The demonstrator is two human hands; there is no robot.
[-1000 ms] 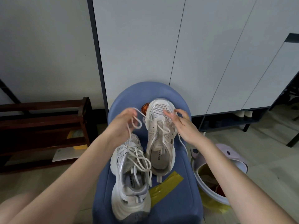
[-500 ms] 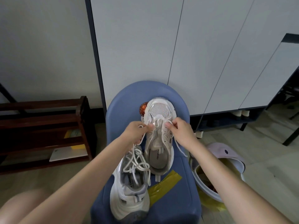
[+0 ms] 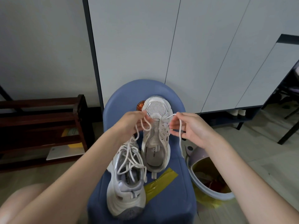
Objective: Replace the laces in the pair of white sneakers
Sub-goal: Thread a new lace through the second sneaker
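Two white sneakers stand on a blue chair seat [image 3: 175,188]. The far sneaker [image 3: 156,136] has a white lace [image 3: 179,135] only through its eyelets nearest the toe. My left hand [image 3: 129,125] pinches one end of that lace, which loops below my fingers. My right hand [image 3: 192,128] pinches the other end, and the rest hangs down past the chair edge. The near sneaker [image 3: 127,188] lies closer to me with loose laces piled over its opening.
A strip of yellow tape [image 3: 160,183] lies on the seat beside the near sneaker. A lilac bin [image 3: 208,193] with a yellow liner stands on the floor at the right. A dark wooden rack [image 3: 42,130] is at the left, white cabinet doors behind.
Both hands came together over the far sneaker's toe, then moved apart sideways, drawing the lace ends out to either side.
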